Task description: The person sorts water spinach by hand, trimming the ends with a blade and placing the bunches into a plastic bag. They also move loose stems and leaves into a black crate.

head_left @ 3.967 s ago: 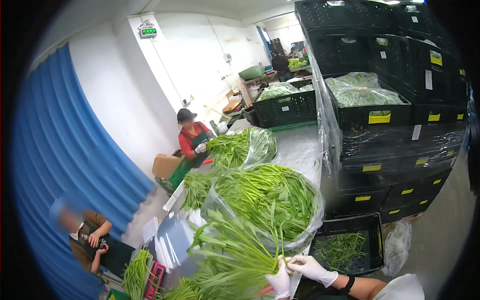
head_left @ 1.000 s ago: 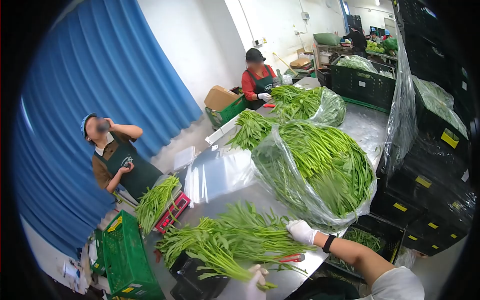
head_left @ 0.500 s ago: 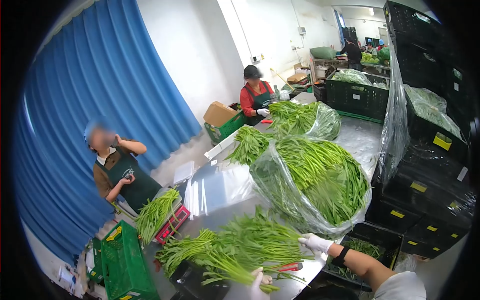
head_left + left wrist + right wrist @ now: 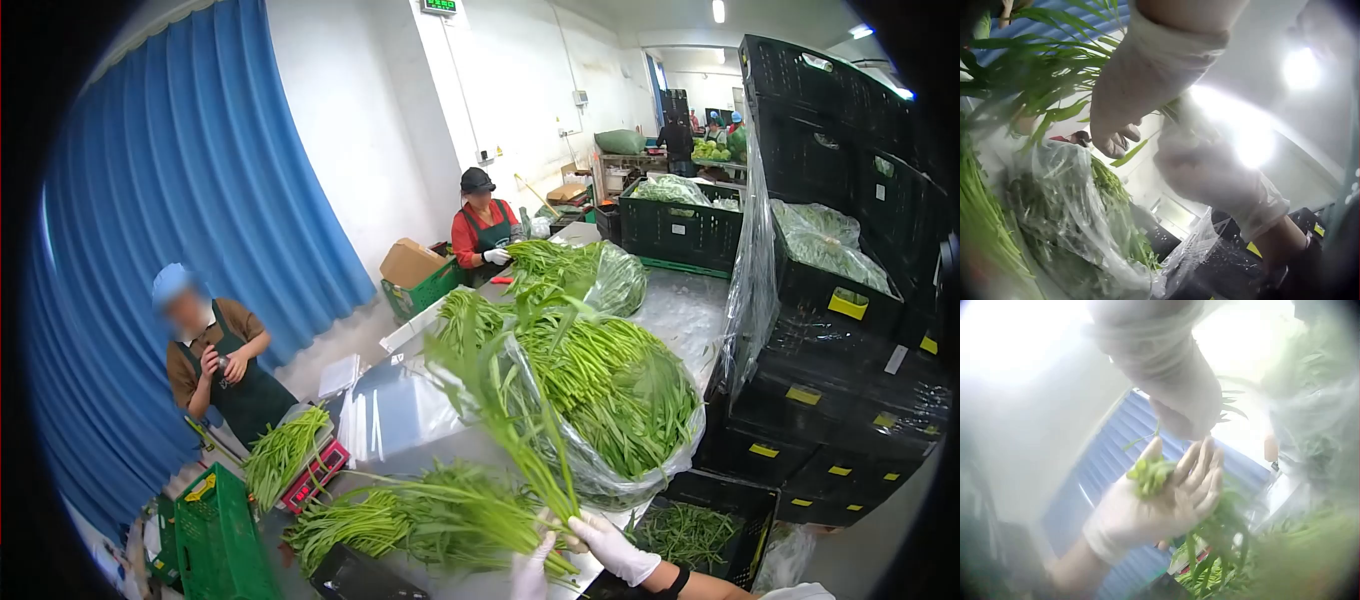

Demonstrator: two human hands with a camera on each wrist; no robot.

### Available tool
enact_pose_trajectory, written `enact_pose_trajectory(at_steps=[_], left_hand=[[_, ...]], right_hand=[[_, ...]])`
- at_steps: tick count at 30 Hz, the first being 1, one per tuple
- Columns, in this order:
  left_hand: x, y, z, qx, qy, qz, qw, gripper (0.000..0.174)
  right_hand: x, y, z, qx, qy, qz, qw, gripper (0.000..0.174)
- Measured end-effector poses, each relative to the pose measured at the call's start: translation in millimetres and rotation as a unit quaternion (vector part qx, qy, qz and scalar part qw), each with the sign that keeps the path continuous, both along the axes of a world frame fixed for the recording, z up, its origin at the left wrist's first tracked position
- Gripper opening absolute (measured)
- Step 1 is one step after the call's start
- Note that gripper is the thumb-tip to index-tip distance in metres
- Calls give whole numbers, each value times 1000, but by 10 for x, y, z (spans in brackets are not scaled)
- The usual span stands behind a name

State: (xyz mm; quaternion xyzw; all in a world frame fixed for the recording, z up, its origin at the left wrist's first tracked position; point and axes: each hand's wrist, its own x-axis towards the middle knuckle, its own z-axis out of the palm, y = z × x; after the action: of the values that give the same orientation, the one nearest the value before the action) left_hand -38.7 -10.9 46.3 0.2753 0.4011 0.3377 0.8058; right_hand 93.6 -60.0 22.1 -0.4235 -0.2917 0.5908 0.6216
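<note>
In the head view my gloved left hand (image 4: 530, 572) holds a bunch of long-stalked leafy greens that look like water spinach (image 4: 455, 510), its leaves pointing left over the table. Cut stalk ends (image 4: 1147, 477) poke out between that hand's thumb and fingers in the right wrist view. My gloved right hand (image 4: 612, 548) is right beside it, pinching the lower ends of a few stalks (image 4: 545, 460) whose leaves rise up and away. Behind them a clear plastic bag (image 4: 590, 480) stands wide, full of the same greens (image 4: 625, 400).
A pink-red scale (image 4: 315, 478) bearing greens stands at left, near a green crate (image 4: 222, 540). A black crate (image 4: 765, 525) with loose leaves lies low at right, below stacked black crates (image 4: 830, 400). Two people, one in a red top (image 4: 468, 238) and one in a blue cap (image 4: 225, 375), stand across the table.
My right hand has come back from the greens near the bag to beside my left hand, with a few stalks now raised in it. The person at left has lowered an arm from the head.
</note>
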Motion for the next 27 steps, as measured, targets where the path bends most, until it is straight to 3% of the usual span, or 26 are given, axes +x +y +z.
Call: enact_pose_trajectory(at_steps=[3, 5, 6, 7, 9, 10, 11, 13, 16, 17, 20, 21, 23, 24, 27], left_hand=[[121, 31, 96, 117, -19, -71, 990, 40], [174, 42, 157, 119, -41, -52, 991, 43], [186, 50, 221, 133, -64, -58, 987, 31], [177, 50, 248, 146, -86, -64, 983, 21], [115, 106, 70, 160, -80, -83, 980, 28], [87, 128, 10, 177, -76, -104, 976, 35], [66, 134, -28, 176, -75, -103, 976, 35], [56, 123, -54, 134, -39, -87, 986, 37], [87, 65, -40, 169, 0, -57, 984, 40], [115, 42, -12, 170, 2, -59, 984, 40], [132, 8, 59, 190, -31, 7, 981, 27], [99, 30, 59, 187, -28, -19, 982, 25], [28, 44, -14, 179, -23, -43, 983, 23], [17, 71, -69, 174, -29, -63, 982, 22], [10, 85, -117, 149, -61, -83, 983, 21]], right_hand=[[-166, -118, 151, -18, -71, -39, 997, 36], [-100, -180, 55, 53, -299, 12, 953, 38], [-63, -180, 36, 81, -377, -24, 922, 35], [-9, -198, 174, 80, -375, -22, 923, 35], [152, -234, 573, 149, -637, -42, 755, 26], [192, -236, 648, 139, -653, -99, 737, 23], [230, -262, 677, 101, -627, -121, 763, 19], [260, -162, 741, 156, -607, -227, 746, 16], [136, 110, 930, 216, -620, -221, 721, 15], [87, 185, 882, 216, -619, -224, 721, 15], [9, 302, 737, 148, -514, -134, 834, 11], [20, 308, 726, 150, -514, -133, 834, 11], [32, 274, 663, -12, -253, -47, 966, 12], [66, 301, 562, 46, -292, -50, 954, 12], [87, 215, 443, 76, -286, -92, 951, 9]])
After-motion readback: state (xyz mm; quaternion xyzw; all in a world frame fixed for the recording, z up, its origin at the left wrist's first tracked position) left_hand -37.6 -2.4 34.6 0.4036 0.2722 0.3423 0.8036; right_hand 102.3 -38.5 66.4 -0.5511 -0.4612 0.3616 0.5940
